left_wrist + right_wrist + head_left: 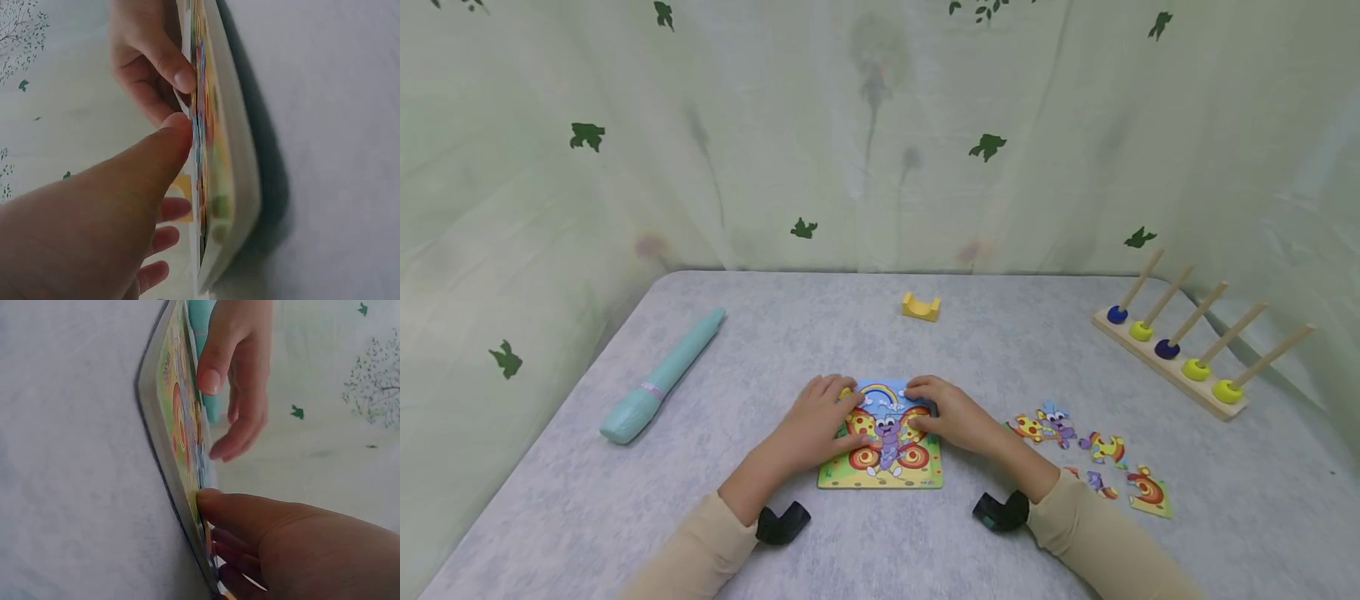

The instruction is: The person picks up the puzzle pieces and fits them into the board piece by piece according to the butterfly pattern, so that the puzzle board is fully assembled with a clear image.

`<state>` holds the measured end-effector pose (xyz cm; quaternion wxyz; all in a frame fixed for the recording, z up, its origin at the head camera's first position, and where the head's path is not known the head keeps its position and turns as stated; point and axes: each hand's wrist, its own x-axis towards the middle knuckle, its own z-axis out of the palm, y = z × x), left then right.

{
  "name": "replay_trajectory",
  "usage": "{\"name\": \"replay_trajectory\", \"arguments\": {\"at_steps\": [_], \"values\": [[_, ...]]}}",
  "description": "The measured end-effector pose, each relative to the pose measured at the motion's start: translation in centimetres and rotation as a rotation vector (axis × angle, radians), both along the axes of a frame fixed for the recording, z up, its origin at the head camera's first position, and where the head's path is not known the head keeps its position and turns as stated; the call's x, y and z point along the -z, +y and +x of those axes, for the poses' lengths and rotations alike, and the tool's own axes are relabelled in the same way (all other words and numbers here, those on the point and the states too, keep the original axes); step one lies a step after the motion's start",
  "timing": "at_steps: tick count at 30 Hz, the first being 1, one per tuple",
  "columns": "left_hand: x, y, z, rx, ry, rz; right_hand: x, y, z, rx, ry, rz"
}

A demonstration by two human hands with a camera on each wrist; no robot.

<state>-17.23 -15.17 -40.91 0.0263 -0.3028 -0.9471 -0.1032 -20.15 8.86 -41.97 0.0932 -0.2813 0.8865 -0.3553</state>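
Note:
A square butterfly jigsaw puzzle (889,475) lies flat on the table, with a rainbow along its far side. My left hand (814,423) rests over the puzzle's left side, the thumb reaching in toward the butterfly's body. On the other side, my right hand (957,415) touches the upper right part with its thumb and fingertips. In the left wrist view the left thumb (178,128) meets the picture surface, seen nearly edge-on. The right thumb (212,503) touches the surface in the right wrist view. Some pieces are hidden under the fingers.
Loose puzzle pieces (1105,448) lie to the right, near the right forearm. Behind them stands a wooden peg rack (1180,371) with blue and yellow beads. A yellow notched block (921,307) sits toward the back. A folded teal umbrella-like item (662,379) lies at left.

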Motion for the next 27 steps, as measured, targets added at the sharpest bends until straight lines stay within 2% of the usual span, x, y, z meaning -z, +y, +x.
{"name": "replay_trajectory", "arguments": {"at_steps": [6, 9, 16, 19, 27], "values": [[0.5, 1.6, -0.1, 0.092, -0.086, -0.004, 0.2, 0.1, -0.1, -0.011, -0.008, -0.039], [0.7, 1.8, -0.1, 0.098, -0.08, -0.023, 0.2, 0.1, -0.1, -0.032, 0.012, -0.034], [0.8, 1.7, 0.1, 0.115, -0.076, 0.009, 0.2, 0.4, 0.0, -0.081, 0.033, -0.032], [0.7, 1.3, 0.3, 0.09, -0.084, 0.033, 0.2, 0.4, 0.0, -0.078, 0.025, -0.034], [0.2, -1.4, 1.4, -0.066, -0.187, 0.102, -0.1, 0.4, -0.1, -0.07, 0.001, -0.026]]}}
